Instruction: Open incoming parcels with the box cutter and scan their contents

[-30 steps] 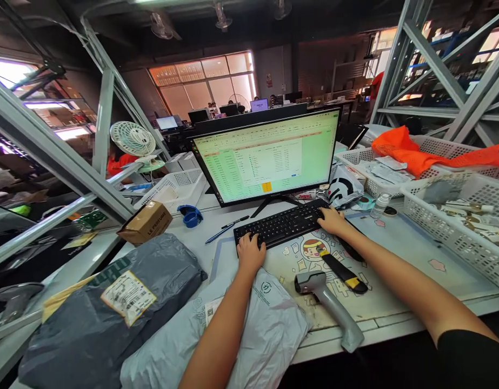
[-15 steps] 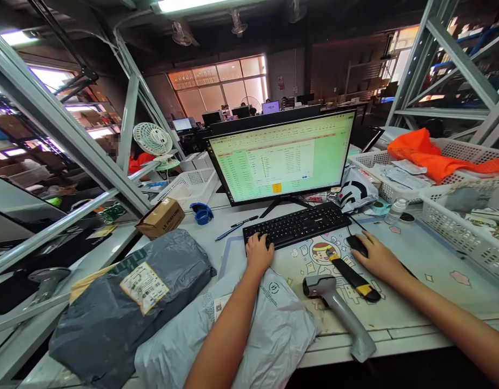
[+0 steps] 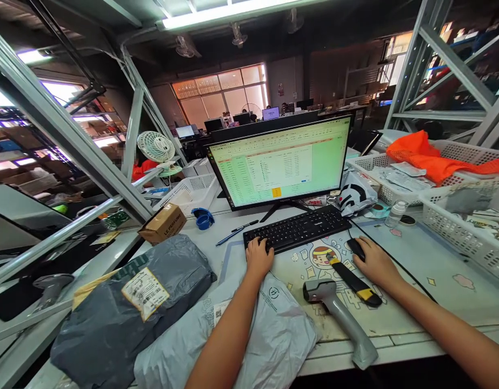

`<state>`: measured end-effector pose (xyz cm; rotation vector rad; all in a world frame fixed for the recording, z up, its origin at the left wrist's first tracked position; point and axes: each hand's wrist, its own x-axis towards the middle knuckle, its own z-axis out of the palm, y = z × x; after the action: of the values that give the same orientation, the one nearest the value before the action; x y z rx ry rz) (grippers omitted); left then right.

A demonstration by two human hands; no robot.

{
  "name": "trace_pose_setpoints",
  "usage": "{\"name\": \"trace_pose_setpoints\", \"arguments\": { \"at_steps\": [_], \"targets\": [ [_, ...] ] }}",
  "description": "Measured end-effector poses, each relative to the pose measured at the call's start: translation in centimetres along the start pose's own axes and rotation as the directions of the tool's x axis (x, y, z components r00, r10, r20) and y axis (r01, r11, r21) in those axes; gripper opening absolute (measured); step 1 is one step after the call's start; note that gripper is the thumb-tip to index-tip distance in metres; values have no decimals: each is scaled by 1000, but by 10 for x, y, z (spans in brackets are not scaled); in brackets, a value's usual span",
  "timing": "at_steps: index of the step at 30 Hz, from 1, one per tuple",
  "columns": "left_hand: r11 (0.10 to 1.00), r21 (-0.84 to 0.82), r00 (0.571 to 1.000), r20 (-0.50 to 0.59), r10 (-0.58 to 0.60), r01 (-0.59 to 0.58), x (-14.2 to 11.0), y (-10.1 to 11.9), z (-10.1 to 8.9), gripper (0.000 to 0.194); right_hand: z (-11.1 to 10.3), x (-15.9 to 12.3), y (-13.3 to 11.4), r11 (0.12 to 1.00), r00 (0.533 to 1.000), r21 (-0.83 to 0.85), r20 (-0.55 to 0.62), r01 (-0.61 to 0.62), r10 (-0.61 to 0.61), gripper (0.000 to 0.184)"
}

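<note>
My left hand (image 3: pixel 259 258) rests on the left end of a black keyboard (image 3: pixel 304 227), its fingers apart over the keys. My right hand (image 3: pixel 374 259) is over a black computer mouse (image 3: pixel 357 249), with the fingers curved along its right side. Behind the keyboard stands a monitor (image 3: pixel 281 162) showing a spreadsheet with a pale window on top. Between my arms lie a black and yellow utility knife (image 3: pixel 357 281) and a grey barcode scanner (image 3: pixel 340 319). Beneath my left forearm is a pale plastic mailer bag (image 3: pixel 279 335).
A dark grey wrapped parcel (image 3: pixel 111 319) with a label lies at left, near a brown box (image 3: pixel 163 224) and a blue tape-like roll (image 3: pixel 203 219). White baskets (image 3: pixel 468 232) line the right side. Pens (image 3: pixel 236 232) lie left of the keyboard. Metal posts (image 3: pixel 71 129) frame the desk.
The camera view has tilted up slightly. My right hand has shifted a little on the mouse, so more of the mouse shows. My left hand stays on the keyboard.
</note>
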<state>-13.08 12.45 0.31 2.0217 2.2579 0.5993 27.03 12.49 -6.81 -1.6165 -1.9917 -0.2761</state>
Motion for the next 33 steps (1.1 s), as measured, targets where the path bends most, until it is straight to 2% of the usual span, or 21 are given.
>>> {"name": "trace_pose_setpoints", "arguments": {
  "at_steps": [8,13,23,33],
  "targets": [
    [1000,-10,1000,2,1,-1,0,-1,-1,47,3,0,1,1000,997,19,-73,-10,11,44],
    [1000,-4,1000,5,-1,1,0,0,-2,47,10,2,7,998,996,55,-92,21,-16,49],
    [1000,5,1000,17,-2,2,0,1,-4,47,15,2,10,990,999,142,-47,20,-13,48],
    [1000,9,1000,14,-3,3,0,0,-4,48,15,2,7,990,999,137,-50,17,-10,44]
  ]
}}
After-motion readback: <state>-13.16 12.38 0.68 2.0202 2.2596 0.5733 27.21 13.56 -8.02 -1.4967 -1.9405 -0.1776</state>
